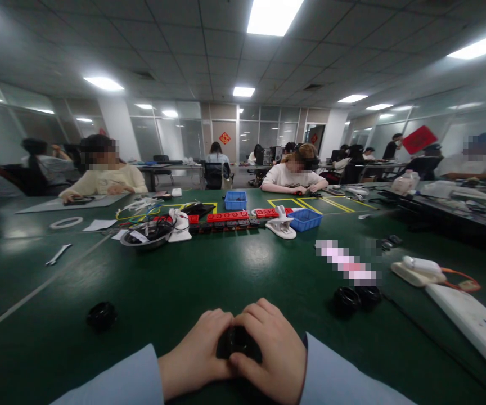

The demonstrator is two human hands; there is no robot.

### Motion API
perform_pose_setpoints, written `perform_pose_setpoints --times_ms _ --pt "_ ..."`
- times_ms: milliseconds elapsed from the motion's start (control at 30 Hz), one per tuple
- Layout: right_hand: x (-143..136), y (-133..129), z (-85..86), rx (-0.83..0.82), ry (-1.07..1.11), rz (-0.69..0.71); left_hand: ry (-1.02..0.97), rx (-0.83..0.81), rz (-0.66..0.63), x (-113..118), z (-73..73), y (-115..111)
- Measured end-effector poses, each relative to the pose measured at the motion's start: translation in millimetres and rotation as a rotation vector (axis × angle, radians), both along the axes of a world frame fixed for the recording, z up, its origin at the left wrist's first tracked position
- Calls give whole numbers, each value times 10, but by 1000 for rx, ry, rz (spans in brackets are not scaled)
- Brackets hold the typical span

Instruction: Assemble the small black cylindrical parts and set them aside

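At the near edge of the green table, a glossy black round part (243, 342) with a hollow centre sits between both my hands. My left hand (203, 351) curls round its left side, thumb toward me. Around its far and right sides wraps my right hand (270, 349), with the thumb at the near rim. My fingers cover much of the part, so its exact kind cannot be made out. A similar black round part (102, 316) lies to the left. Two more, a black ring-like part (346, 302) and its neighbour (368, 297), lie to the right.
Across the table (175, 275) runs a row of red power strips (228, 217) with blue bins (305, 219). A metal bowl of cables (145, 239) and a wrench (58, 255) lie left. A white power bank-like box (471, 323) lies right. Co-workers sit opposite.
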State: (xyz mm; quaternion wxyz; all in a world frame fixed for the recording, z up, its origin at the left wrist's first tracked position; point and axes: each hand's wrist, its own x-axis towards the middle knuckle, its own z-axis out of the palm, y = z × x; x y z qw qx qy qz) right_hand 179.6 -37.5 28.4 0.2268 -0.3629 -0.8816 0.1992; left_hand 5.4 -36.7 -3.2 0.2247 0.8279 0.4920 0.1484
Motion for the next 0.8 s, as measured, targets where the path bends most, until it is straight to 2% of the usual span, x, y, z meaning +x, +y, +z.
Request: perform_pose_setpoints --times_ms 400,800 --pt "3 -31 37 28 17 145 -3 -2 13 9 5 -5" --pt "-16 -53 40 73 17 223 30 58 -16 1 -67 10"
